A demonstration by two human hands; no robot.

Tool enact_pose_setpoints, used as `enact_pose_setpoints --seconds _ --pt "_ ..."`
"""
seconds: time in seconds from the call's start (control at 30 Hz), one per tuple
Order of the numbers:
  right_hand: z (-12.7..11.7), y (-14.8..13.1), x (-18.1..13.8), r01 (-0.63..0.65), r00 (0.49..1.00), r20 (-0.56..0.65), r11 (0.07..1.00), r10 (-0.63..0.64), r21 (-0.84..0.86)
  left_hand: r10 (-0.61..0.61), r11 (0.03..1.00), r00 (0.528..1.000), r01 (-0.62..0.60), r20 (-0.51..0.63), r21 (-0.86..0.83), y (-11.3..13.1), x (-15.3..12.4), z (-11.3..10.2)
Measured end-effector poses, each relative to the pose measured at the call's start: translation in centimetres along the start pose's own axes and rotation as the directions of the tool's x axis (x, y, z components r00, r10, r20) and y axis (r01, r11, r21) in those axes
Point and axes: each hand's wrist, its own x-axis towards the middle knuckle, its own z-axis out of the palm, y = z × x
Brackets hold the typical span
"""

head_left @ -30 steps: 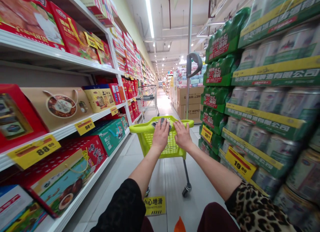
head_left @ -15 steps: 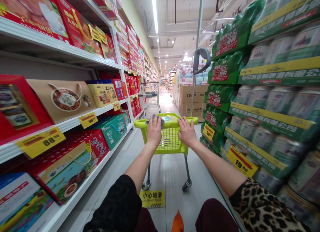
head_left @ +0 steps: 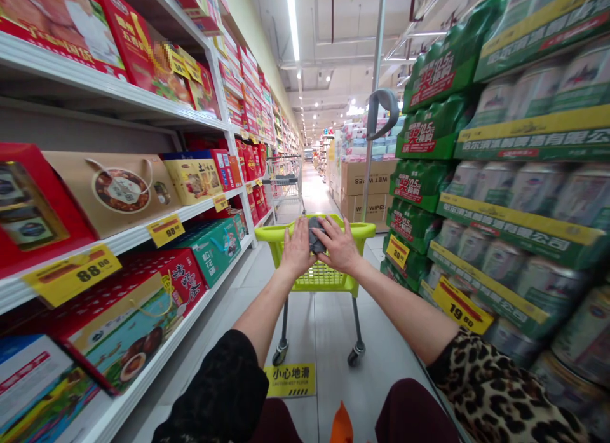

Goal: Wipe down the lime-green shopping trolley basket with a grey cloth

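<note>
Presently, two hands meet at one dark grey cloth [head_left: 315,235], located at the near rim of one green cart [head_left: 267,233]. The left hand [head_left: 296,247] lies along its left side, fingers straight and close together. The right hand [head_left: 340,245] has fingers spread over its right side; whether it grips cannot be told. Basket contents: hidden behind the hands. Two casters [head_left: 356,354] show, near one yellow floor sign [head_left: 290,381]. Right: at least five green packs [head_left: 426,135], and trays [head_left: 519,217] holding cans [head_left: 541,179]. Far right: two stacked cartons [head_left: 355,179].
</note>
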Motion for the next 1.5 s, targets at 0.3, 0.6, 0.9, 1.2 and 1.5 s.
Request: enact_pose_setpoints --seconds 0.3,0.6,0.9,1.2,1.5 --pt "0.6 -1.8 2.8 0.015 0.987 0.158 0.999 -0.007 -0.049 -0.192 0.977 0.963 0.169 0.189 0.13 -2.4 -0.2 -1.8" --pt "1.2 -0.7 2.4 -0.112 0.988 0.107 0.994 0.109 0.014 -0.227 0.97 0.96 0.209 0.164 0.121 -2.7 -0.9 -1.5" --pt "-1.1 5.8 -2.7 -0.299 0.954 -0.033 0.954 0.299 -0.005 -0.22 0.97 0.963 0.198 0.155 0.144 -2.5 -0.9 -1.7" --pt "0.1 2.9 -1.6 -0.35 0.936 -0.06 0.936 0.347 -0.045 -0.138 0.969 0.977 0.098 0.165 0.228 0.8 0.4 -0.7" --pt "0.2 5.6 -2.2 -0.312 0.948 -0.095 0.947 0.304 -0.075 -0.152 0.971 0.973 0.115 0.172 0.21 0.7 0.1 -0.4"
